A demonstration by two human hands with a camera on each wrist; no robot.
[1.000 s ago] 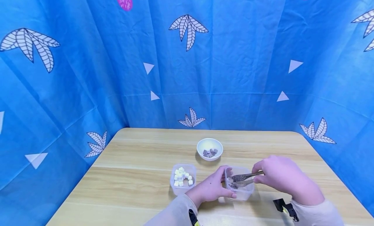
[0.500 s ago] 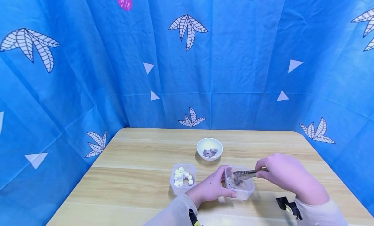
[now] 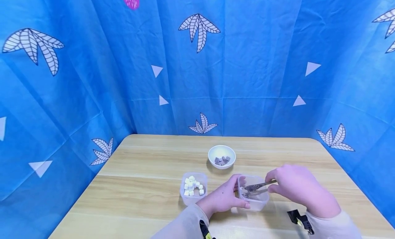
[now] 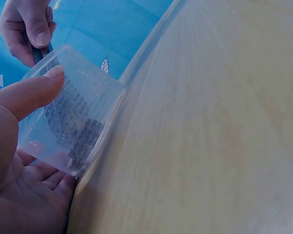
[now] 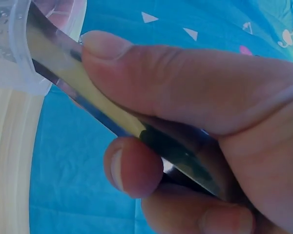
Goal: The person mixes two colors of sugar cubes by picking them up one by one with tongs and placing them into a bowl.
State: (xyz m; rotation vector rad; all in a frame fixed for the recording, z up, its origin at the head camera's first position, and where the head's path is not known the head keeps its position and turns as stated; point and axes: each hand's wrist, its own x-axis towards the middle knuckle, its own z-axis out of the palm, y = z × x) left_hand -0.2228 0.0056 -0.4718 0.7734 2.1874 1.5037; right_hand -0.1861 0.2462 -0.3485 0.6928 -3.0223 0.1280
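In the head view, my left hand grips a clear plastic container on the table, thumb on the near side and fingers on the far side. My right hand holds metal tongs between thumb and fingers. The perforated tong ends reach down inside the container, their two arms spread apart. Through the container wall in the left wrist view, dark brownish pieces show at the bottom, partly hidden by the tongs.
A second clear container with several white cubes stands left of my left hand. Behind is a white bowl with several brownish-purple cubes. The wooden table meets a blue patterned curtain at the back.
Half a second ago the tongs were raised slightly, their tips close together; now they have dipped back into the container and spread. The right hand shifted slightly left. The left hand stayed put.
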